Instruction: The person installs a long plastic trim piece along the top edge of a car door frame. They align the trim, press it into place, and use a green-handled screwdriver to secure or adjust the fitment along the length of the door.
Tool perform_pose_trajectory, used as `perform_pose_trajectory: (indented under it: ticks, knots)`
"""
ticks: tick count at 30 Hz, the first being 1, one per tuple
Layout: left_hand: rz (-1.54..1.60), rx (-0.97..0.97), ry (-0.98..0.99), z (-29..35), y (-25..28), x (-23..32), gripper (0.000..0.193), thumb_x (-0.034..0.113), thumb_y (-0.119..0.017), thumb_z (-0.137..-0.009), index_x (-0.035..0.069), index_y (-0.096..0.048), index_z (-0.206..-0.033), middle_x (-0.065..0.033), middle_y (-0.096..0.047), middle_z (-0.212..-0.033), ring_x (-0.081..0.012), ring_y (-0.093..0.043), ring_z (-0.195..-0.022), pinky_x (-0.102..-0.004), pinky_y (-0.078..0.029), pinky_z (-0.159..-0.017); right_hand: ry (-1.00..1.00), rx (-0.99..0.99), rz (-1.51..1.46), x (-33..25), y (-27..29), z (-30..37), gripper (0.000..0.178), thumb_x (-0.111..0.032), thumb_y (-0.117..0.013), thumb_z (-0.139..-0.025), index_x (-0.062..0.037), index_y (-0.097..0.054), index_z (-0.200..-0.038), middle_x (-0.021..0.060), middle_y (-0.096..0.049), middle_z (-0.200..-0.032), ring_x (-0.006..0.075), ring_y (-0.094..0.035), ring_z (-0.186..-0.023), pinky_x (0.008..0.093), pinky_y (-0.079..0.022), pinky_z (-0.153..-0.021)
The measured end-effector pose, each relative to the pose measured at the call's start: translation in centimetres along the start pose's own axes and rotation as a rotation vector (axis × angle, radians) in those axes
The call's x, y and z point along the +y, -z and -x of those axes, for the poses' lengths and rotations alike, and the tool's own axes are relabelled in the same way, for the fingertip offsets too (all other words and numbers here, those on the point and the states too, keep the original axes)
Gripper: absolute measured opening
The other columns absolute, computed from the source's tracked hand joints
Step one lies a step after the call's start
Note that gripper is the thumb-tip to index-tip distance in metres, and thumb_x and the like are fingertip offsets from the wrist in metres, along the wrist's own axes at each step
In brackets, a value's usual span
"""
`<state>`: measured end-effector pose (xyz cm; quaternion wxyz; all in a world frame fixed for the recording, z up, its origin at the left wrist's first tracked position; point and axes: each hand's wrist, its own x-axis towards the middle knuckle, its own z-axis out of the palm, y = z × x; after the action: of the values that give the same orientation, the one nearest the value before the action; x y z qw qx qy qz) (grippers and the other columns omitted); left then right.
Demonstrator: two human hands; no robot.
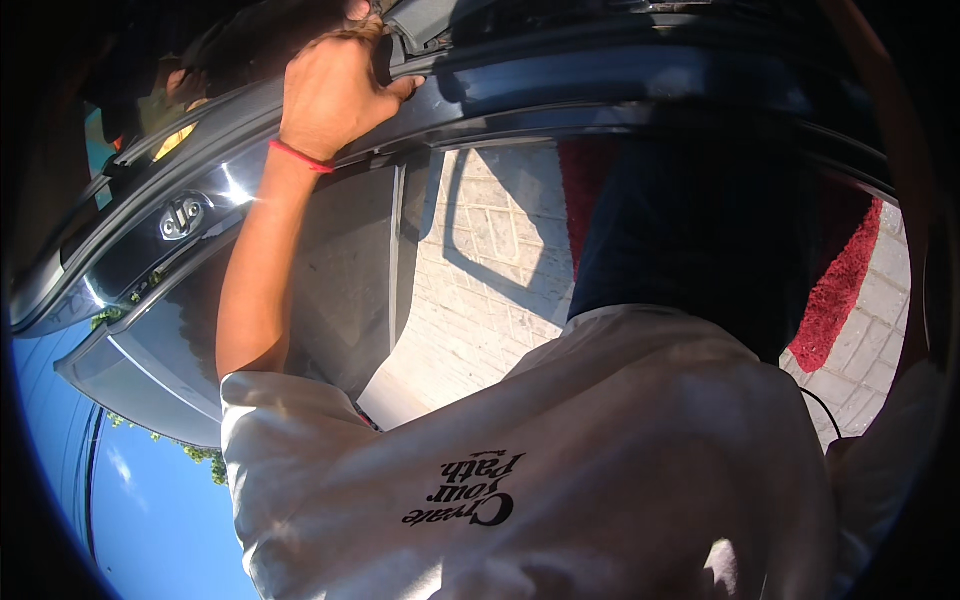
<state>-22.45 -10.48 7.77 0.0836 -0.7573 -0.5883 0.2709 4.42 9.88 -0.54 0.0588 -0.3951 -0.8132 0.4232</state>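
My left hand (335,95) is up at the dark car frame (640,75), back of the hand toward me, fingers curled over and bent away at the upper edge. I cannot tell whether they close on anything, because their tips are hidden. My thumb (408,86) stretches out to the right and rests against the frame, so the frame lies right under the hand and runs past it on both sides. Just beyond the knuckles, to the right, sits a grey part (425,22). My right hand is outside the view, so I cannot tell how its fingers stand.

The frame's glossy edge curves down to the left, past the red band (300,157) on my wrist, to a metal latch loop (183,216). Grey panelling (340,260) passes behind my forearm (255,290) and narrows the room there. To the right of the thumb the frame's surface runs on openly. Below it, sunlit paving (490,215) opens between the panelling and my dark trousers (690,230), with a red mat (840,290) showing on either side of them.
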Motion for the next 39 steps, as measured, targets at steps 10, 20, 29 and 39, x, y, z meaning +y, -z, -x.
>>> perform_pose_trajectory:
  ticks: [10, 20, 29, 39]
  knots:
    - [-0.191, 0.174, -0.048, 0.2, -1.4, 1.1, 0.084, 0.045, -0.090, -0.070, -0.006, -0.065, -0.132, -0.0223, -0.074, -0.111, -0.0353, -0.071, -0.106, -0.0407, -0.052, -0.100, 0.044, -0.071, -0.061, -1.2, 1.6, -1.6, 0.050, -0.036, -0.096, -0.069, 0.0026, -0.081, -0.097, 0.0116, -0.078, -0.091, 0.0241, -0.072, -0.076, 0.0392, -0.058, -0.070]
    - [-0.127, 0.113, -0.093, -0.5, -0.4, 1.2, 0.081, 0.052, -0.088, -0.072, -0.007, -0.067, -0.123, -0.0211, -0.074, -0.093, -0.0355, -0.072, -0.094, -0.0405, -0.054, -0.094, -0.043, -0.089, -0.077, 0.8, 0.0, -1.4, 0.054, -0.044, -0.093, -0.069, 0.0022, -0.081, -0.095, 0.0116, -0.078, -0.091, 0.0236, -0.072, -0.078, 0.0395, -0.057, -0.070]
    - [-0.041, 0.020, -0.114, -0.9, 0.1, 0.7, 0.067, 0.047, -0.089, -0.072, -0.005, -0.071, -0.111, -0.0194, -0.073, -0.088, -0.0380, -0.070, -0.091, -0.0439, -0.056, -0.087, 0.044, -0.050, 0.130, 2.5, -2.4, 0.2, 0.063, -0.059, -0.083, -0.076, 0.0022, -0.081, -0.090, 0.0149, -0.078, -0.085, 0.0253, -0.073, -0.078, 0.0426, -0.055, -0.070]
    - [-0.101, 0.148, -0.080, -0.3, -1.2, 0.7, 0.084, 0.062, -0.084, -0.075, -0.002, -0.065, -0.125, -0.0180, -0.075, -0.100, -0.0356, -0.073, -0.097, -0.0447, -0.058, -0.084, -0.025, -0.111, -0.040, 0.8, 0.1, -2.3, 0.051, -0.046, -0.091, -0.071, -0.0022, -0.082, -0.096, 0.0091, -0.078, -0.088, 0.0228, -0.072, -0.077, 0.0379, -0.056, -0.069]
